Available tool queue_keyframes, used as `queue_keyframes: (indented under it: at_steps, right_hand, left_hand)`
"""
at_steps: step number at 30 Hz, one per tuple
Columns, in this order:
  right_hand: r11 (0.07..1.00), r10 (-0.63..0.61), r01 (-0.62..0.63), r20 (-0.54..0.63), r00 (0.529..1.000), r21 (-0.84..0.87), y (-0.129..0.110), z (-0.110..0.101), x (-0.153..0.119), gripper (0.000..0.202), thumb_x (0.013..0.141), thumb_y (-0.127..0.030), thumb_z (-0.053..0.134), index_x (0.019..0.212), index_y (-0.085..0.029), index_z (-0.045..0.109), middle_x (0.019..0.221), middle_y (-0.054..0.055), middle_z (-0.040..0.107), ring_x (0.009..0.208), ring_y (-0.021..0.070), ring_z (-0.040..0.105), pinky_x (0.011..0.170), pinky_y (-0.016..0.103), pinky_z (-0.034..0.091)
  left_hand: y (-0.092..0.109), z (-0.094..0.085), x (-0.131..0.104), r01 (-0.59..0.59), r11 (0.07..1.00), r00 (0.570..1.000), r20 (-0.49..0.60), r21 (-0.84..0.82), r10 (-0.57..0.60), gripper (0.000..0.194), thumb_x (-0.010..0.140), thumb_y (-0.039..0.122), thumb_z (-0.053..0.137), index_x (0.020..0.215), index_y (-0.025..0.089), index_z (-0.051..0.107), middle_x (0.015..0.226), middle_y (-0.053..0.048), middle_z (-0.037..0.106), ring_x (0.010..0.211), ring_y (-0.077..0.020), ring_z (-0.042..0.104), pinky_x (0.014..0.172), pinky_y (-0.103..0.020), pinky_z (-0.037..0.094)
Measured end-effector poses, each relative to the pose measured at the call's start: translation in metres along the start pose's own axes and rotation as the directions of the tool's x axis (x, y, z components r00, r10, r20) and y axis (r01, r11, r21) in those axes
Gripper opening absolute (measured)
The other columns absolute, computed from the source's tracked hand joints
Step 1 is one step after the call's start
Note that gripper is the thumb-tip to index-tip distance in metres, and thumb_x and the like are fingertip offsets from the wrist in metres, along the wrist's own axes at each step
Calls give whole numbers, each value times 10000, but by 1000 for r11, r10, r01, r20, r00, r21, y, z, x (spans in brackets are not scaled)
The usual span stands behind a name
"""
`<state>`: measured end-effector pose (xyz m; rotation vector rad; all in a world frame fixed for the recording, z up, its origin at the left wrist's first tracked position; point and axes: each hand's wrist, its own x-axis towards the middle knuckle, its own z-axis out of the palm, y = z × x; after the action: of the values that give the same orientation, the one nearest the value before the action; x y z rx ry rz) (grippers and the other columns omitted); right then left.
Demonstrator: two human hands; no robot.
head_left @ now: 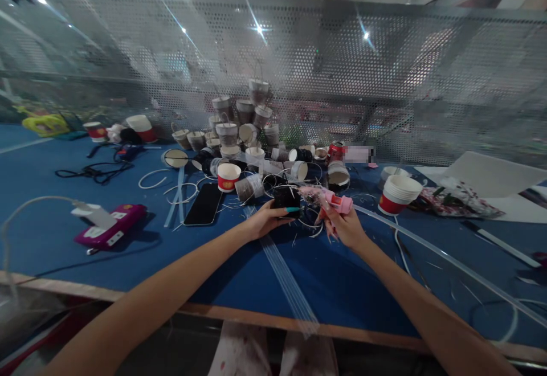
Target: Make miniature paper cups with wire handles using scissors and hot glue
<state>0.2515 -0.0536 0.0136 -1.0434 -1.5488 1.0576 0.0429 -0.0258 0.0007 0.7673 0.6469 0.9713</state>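
My left hand [270, 220], with a teal nail showing, is closed around a small black cup-like piece [287, 200] just above the table. My right hand [342, 225] grips a pink hot glue gun [337, 201], its strand-covered nozzle end pointing left at the black piece. A long clear glue stick [427, 246] runs from the back of the gun to the right. Where the nozzle meets the piece, loose strands hide the contact. Beside my left hand lies a cup wrapped in grey material [250, 187], tipped on its side.
Wrapped cups [226, 132] are piled behind. A red-and-white paper cup [228, 176] and a phone [203, 204] lie left; stacked paper cups [399, 193] stand right. Clear glue sticks [286, 279] reach the front edge. A purple power strip [111, 228] sits far left.
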Motion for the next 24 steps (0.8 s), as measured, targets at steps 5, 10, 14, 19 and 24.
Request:
queue_keyframes:
  at_steps: [5, 10, 14, 19, 24]
  right_hand:
    - [998, -20, 20, -4, 1000, -53, 3, -1, 1, 447, 777, -587, 487, 573, -190, 515, 365, -37, 443, 285, 88, 391, 326, 233, 334]
    - [993, -49, 46, -23, 999, -112, 1, -1, 0, 447, 788, -557, 498, 522, -204, 439, 354, -43, 424, 304, 85, 403, 346, 226, 344]
    - [997, -16, 14, -20, 1000, -72, 1, -1, -2, 447, 774, -598, 482, 580, -196, 482, 357, -46, 431, 298, 87, 396, 336, 228, 341]
    - [998, 37, -36, 30, 999, -51, 5, -2, -2, 469, 764, -619, 476, 664, -174, 582, 344, -43, 423, 305, 90, 387, 342, 229, 344]
    - [994, 8, -6, 10, 1000, -106, 6, -3, -1, 463, 766, -598, 495, 540, -193, 511, 350, -35, 435, 314, 91, 408, 352, 228, 346]
  left_hand:
    - [2, 2, 0, 5, 1000, 1000, -23, 1, -5, 313, 621, 50, 672, 919, 109, 601, 926, -94, 675, 937, -239, 616, 964, -480, 391]
    - [3, 4, -2, 11, 1000, 1000, -20, -7, -11, 307, 622, 51, 666, 916, 109, 599, 919, -92, 677, 883, -226, 632, 958, -474, 397]
    - [2, 3, -2, 9, 1000, 1000, -6, -17, -9, 302, 625, 51, 661, 917, 108, 604, 921, -95, 683, 874, -226, 634, 952, -473, 401]
    - [2, 1, -1, 4, 1000, 1000, 15, -17, -3, 296, 633, 49, 646, 920, 110, 609, 920, -98, 686, 870, -227, 639, 954, -468, 396]
    - [1, 1, -2, 5, 1000, 1000, 13, -18, -4, 296, 644, 48, 637, 932, 108, 602, 928, -100, 681, 872, -228, 642, 957, -475, 387]
